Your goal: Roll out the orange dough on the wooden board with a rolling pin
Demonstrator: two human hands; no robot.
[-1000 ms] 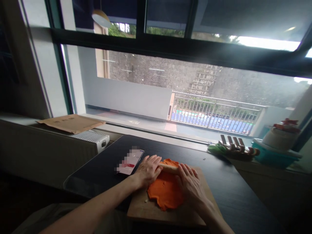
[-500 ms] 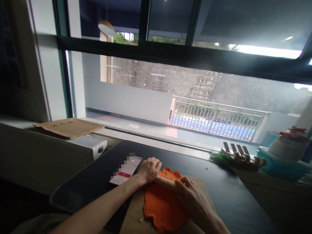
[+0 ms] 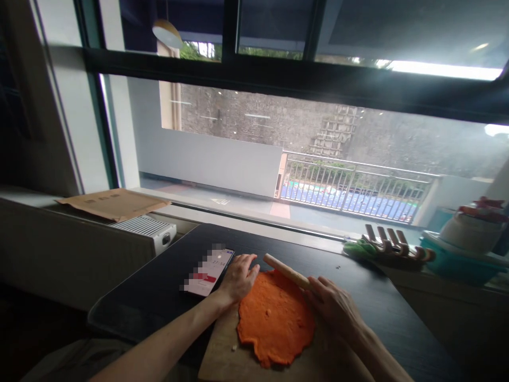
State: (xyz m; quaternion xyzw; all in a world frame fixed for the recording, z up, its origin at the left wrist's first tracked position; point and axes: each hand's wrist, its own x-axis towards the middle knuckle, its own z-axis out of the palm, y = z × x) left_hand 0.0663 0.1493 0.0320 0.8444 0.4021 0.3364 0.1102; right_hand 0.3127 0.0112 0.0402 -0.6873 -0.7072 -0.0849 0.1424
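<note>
A flat, uneven-edged sheet of orange dough (image 3: 274,323) lies on a wooden board (image 3: 222,353). My right hand (image 3: 332,300) is wrapped round the right end of a pale wooden rolling pin (image 3: 284,268), which slants across the far edge of the dough. The pin's left end is free. My left hand (image 3: 239,276) is off the pin, by the dough's upper left edge, with its fingers stretched forward and the thumb apart. Whether its fingertips touch the dough I cannot tell. Just left of this hand, a phone (image 3: 209,276) with a lit screen lies on the table.
The dark table (image 3: 159,286) stands against a window. On the left, a brown paper envelope (image 3: 115,204) rests above a white radiator (image 3: 147,231). At the right sill are a green cloth-like item (image 3: 358,249), a rack of curved brown pieces (image 3: 392,244) and a teal tub (image 3: 457,257).
My left hand has come off the rolling pin and opened. The pin has moved to the far edge of the dough in my right hand, uncovering more of the sheet.
</note>
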